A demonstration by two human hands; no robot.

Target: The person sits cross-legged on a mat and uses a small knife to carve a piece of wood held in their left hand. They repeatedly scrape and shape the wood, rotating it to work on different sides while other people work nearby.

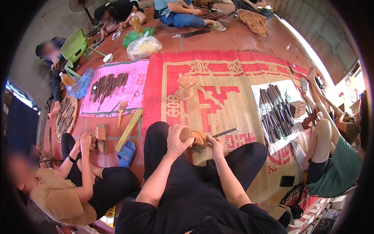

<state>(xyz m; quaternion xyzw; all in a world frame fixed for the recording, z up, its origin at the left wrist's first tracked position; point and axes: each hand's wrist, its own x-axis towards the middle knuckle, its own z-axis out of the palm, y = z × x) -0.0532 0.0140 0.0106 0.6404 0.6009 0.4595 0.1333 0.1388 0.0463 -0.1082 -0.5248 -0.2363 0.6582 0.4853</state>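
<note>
My left hand (178,141) is closed round a brown wooden block (185,135) above my crossed legs. Right beside the block, between both hands, sits a rounded, orange-brown piece of wood (200,139). My right hand (215,146) grips a slim dark chisel-like tool (226,132), whose flat end points away to the right. The fingertips of this hand are close to the rounded wood; whether they touch it I cannot tell. Ahead on the mat, a wooden block with pale crossing lines (187,81) rests on a round wooden base (183,94).
A red and straw-coloured mat (233,105) spreads ahead. Dark-handled tools (276,111) lie on white cloth at right, more tools (107,86) on a pink sheet at left. A brush (121,114), wooden bar (129,130) and blue slipper (126,153) lie nearer. People sit on both sides.
</note>
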